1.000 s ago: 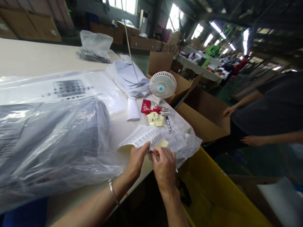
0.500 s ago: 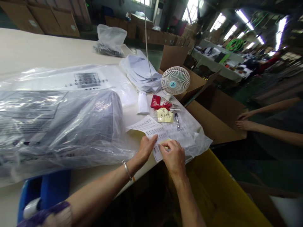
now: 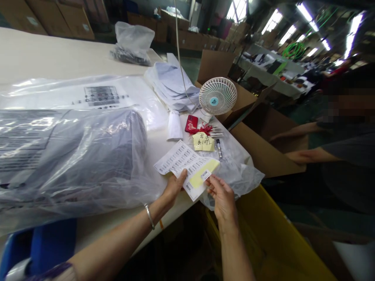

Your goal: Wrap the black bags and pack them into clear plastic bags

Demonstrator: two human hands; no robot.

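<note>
Blue bin (image 3: 54, 238) below the tabletop (image 3: 55, 50) at its near edge, far left; above it a plastic-wrapped bundle (image 3: 73, 156) covers the left part of the near edge. Flat printed bag (image 3: 131, 91) behind that, knotless clear bag (image 3: 134, 39) at the far edge, paper stack (image 3: 171, 88) by the far right corner. Left hand (image 3: 174, 186), bracelet on wrist, pinches the label sheet (image 3: 175, 158) — thumb on top, fingers underneath, mostly hidden. Sheet is held just over the near edge, toward the right corner, slightly tilted. Beyond it: folded white paper (image 3: 174, 128), red case (image 3: 191, 123), red strings (image 3: 205, 129), yellow note (image 3: 204, 143), marker (image 3: 218, 148), with a fan (image 3: 218, 96) at the right edge. What's changed: half a second ago the right fingertips were picking at the sheet; now a wide yellow strip of backing shows and a small label (image 3: 206, 175) sits in the right hand (image 3: 219, 191), thumb and fingers pinching it. Peel looks done — can't tell if a corner clings. Crumpled plastic (image 3: 243, 177) drapes the right corner, yellow bin (image 3: 263, 230) below; farther right, a co-worker's forearms (image 3: 310, 156) reach to a carton (image 3: 258, 150).
</note>
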